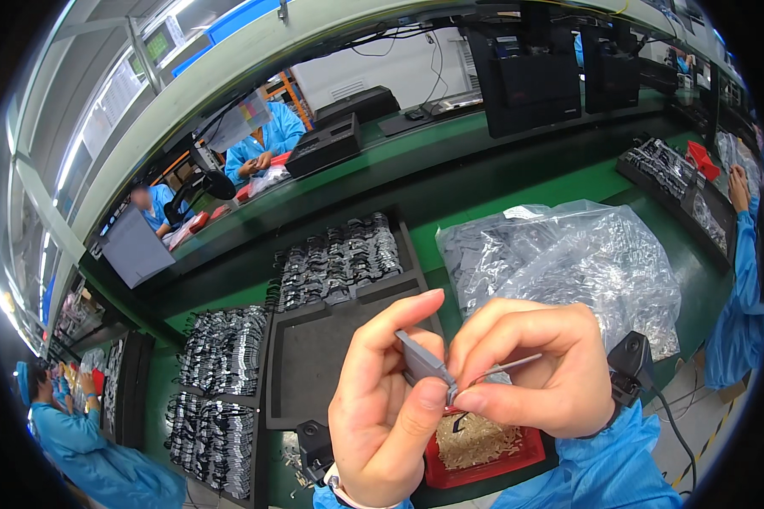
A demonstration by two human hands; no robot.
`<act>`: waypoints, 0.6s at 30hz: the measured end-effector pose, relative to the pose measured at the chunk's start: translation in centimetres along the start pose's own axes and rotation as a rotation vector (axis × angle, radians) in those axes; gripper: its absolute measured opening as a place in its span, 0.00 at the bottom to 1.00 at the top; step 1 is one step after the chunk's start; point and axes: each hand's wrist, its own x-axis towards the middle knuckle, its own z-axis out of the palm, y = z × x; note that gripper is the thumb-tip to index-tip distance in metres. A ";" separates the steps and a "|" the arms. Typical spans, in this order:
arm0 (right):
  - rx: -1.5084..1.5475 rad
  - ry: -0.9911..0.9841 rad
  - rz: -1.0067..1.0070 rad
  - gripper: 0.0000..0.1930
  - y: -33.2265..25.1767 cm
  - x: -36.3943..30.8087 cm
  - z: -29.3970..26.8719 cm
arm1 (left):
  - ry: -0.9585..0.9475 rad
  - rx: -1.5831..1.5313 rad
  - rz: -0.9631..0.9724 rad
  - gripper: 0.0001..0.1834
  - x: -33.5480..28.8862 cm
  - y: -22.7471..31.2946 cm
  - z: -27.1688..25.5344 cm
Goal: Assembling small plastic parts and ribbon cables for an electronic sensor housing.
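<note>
Rows of dark parts (216, 356) stand at your left. Your left hand (369, 416), half curled, pinches a grey piece (424, 360) between thumb and fingers; its long axis slants from upper left to lower right, the lower end meeting your right fingertips. Your right hand (547, 365), nearly closed, grips a thin metal rod (516, 365).
</note>
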 end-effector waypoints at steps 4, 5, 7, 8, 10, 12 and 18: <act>-0.021 0.001 -0.007 0.07 -0.1 0.0 0.2 | 0.179 0.089 0.016 0.22 -0.3 0.4 0.8; -0.050 -0.006 -0.009 0.07 -0.2 -0.1 0.2 | 0.179 0.088 0.016 0.22 -0.4 0.6 0.8; -0.069 -0.003 -0.023 0.07 -0.2 -0.1 0.1 | 0.045 -0.055 -0.019 0.20 -0.2 0.9 0.6; -0.086 -0.001 -0.037 0.07 -0.2 -0.2 0.1 | 0.037 -0.064 -0.022 0.20 -0.2 0.9 0.5; -0.113 0.020 -0.033 0.07 0.1 -0.3 -0.4 | -0.009 -0.070 -0.075 0.18 0.1 0.2 0.2; -0.106 0.025 -0.035 0.06 0.7 0.1 0.0 | -0.014 -0.041 -0.041 0.18 0.1 0.5 0.2; -0.011 -0.045 0.013 0.06 0.2 0.4 1.1 | 0.032 -0.076 0.005 0.12 -0.5 1.8 0.0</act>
